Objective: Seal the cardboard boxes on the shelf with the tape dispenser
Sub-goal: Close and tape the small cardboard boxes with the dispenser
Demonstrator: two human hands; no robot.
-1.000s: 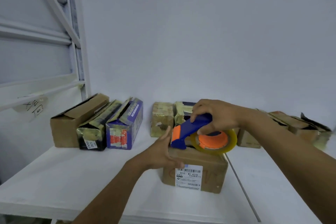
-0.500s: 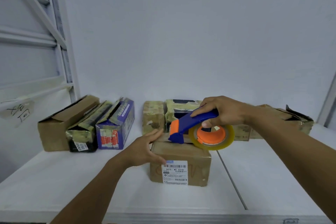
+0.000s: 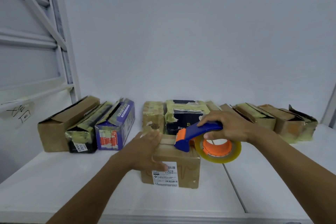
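A small brown cardboard box (image 3: 185, 171) with a white barcode label on its front stands on the white shelf (image 3: 72, 183) near the front edge. My left hand (image 3: 145, 149) lies over its top left corner, fingers straight on the top and thumb down the front. My right hand (image 3: 227, 126) grips the blue handle of the tape dispenser (image 3: 198, 134). The dispenser's orange and blue head touches the box's top. Its roll of clear tape (image 3: 218, 148) on an orange core hangs off the box's right side.
Along the back wall stand a brown carton (image 3: 60, 125), a black taped box (image 3: 85, 136), a blue printed box (image 3: 116, 129), a taped tan box (image 3: 152, 116), a dark navy box (image 3: 183, 116) and several torn cartons (image 3: 287, 123) at right. A white rack frame (image 3: 60, 42) rises at left.
My left hand has slid further onto the box's top. The dispenser head has come down onto the top of the box. The camera has moved closer.
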